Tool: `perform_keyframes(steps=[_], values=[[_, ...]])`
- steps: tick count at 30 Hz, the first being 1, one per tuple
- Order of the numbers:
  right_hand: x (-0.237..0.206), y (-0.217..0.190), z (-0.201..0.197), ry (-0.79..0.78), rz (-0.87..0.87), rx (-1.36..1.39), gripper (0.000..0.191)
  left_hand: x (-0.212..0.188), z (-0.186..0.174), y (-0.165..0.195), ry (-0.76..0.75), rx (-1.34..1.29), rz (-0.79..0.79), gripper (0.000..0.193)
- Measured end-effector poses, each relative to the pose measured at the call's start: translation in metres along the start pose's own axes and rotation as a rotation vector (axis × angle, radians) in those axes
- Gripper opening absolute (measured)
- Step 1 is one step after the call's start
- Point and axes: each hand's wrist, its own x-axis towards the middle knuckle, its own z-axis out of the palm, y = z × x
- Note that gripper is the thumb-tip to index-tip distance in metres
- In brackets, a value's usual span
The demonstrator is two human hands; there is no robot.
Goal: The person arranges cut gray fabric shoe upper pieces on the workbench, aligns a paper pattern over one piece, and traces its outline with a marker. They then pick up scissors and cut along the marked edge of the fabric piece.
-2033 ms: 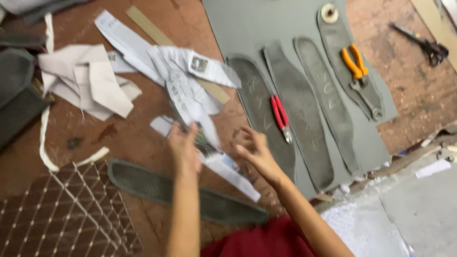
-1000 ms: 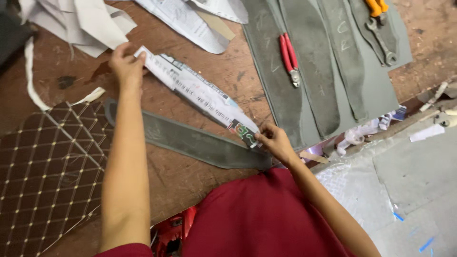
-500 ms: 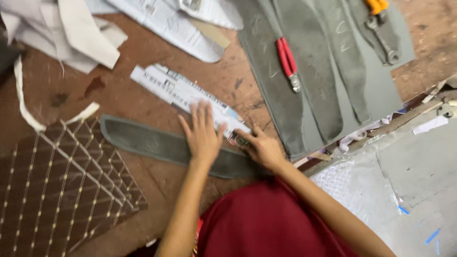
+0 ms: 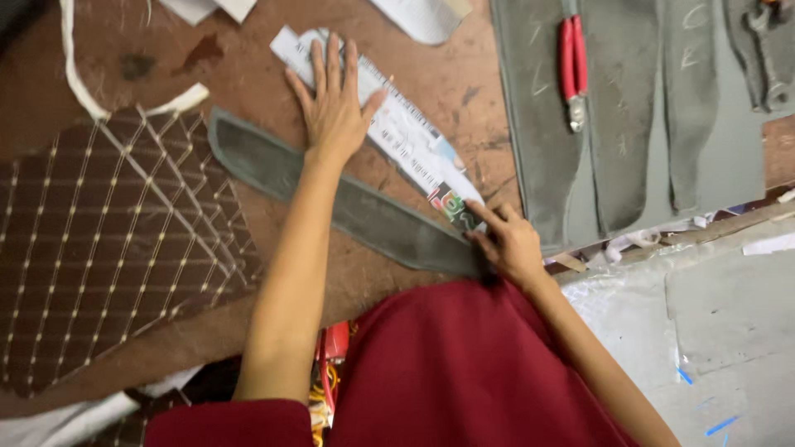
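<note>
A long printed paper pattern strip lies diagonally on the brown worktable. My left hand presses flat on its upper end, fingers spread. My right hand pins its lower, coloured end with the fingertips, holding nothing I can make out. Just below the paper lies a long dark grey curved cut piece, partly under my left forearm.
A brown quilted sheet with gold diamond stitching covers the left. A grey sheet with traced long shapes lies upper right, red-handled pliers on it. A white cord curls at upper left. A wrench sits far right.
The view has moved closer. My left hand slid up the paper strip to its upper end and flattened on it. My right hand stays at the strip's lower end.
</note>
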Motion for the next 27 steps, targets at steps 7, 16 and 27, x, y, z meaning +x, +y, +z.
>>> perform_keyframes(steps=[7, 16, 27], values=[[0.005, 0.011, 0.002, 0.222, -0.007, 0.237, 0.036, -0.115, -0.046, -0.034, 0.307, -0.113, -0.393, 0.065], [0.034, -0.020, 0.027, 0.113, 0.130, 0.418, 0.027, -0.344, -0.046, -0.144, 1.389, -1.017, -1.282, 0.089], [0.033, -0.082, 0.038, 0.054, 0.006, 0.334, 0.028, -0.344, -0.090, -0.276, 1.422, -1.549, -1.299, 0.098]])
